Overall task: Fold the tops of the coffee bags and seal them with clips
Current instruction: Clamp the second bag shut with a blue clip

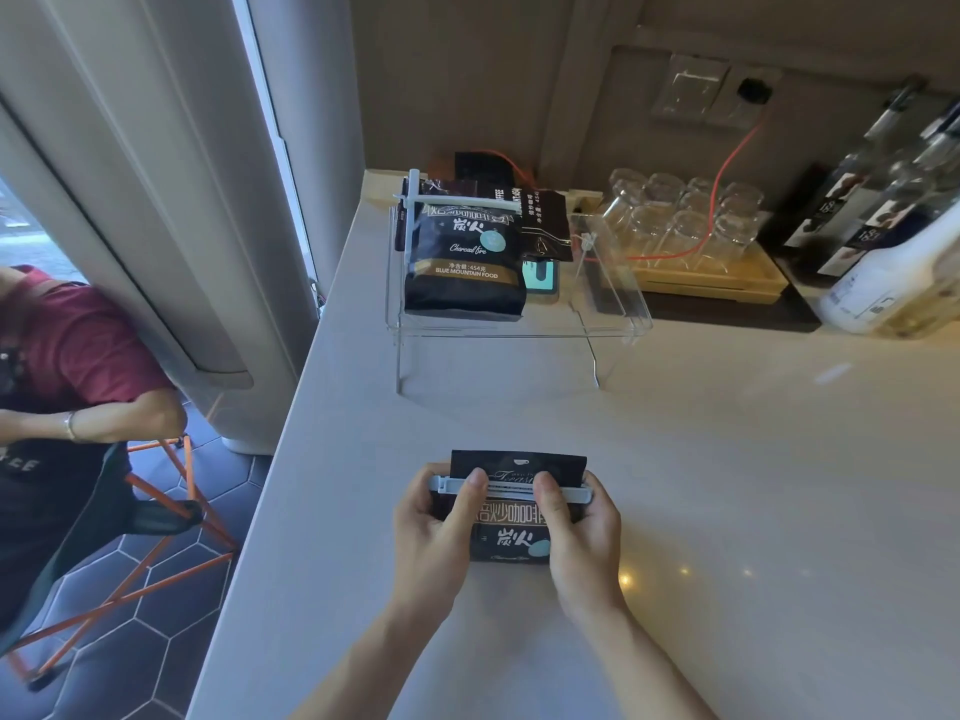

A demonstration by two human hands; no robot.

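A black coffee bag (511,535) stands on the pale counter near me, its top flap (519,465) rising above a long grey clip (511,492) laid across it. My left hand (434,527) grips the bag's left side with its thumb pressing on the clip. My right hand (584,532) holds the right side, thumb also on the clip. Farther back, another black coffee bag (462,262) lies on a clear acrylic shelf (519,330), with a white clip (457,202) across its top. More dark bags (540,220) lie behind it.
Upturned glasses (680,220) stand on a wooden tray at the back right, crossed by an orange cable. Bottles (893,241) stand at the far right. A person in a red shirt (67,356) sits at the left, beside the counter edge, on an orange-framed chair.
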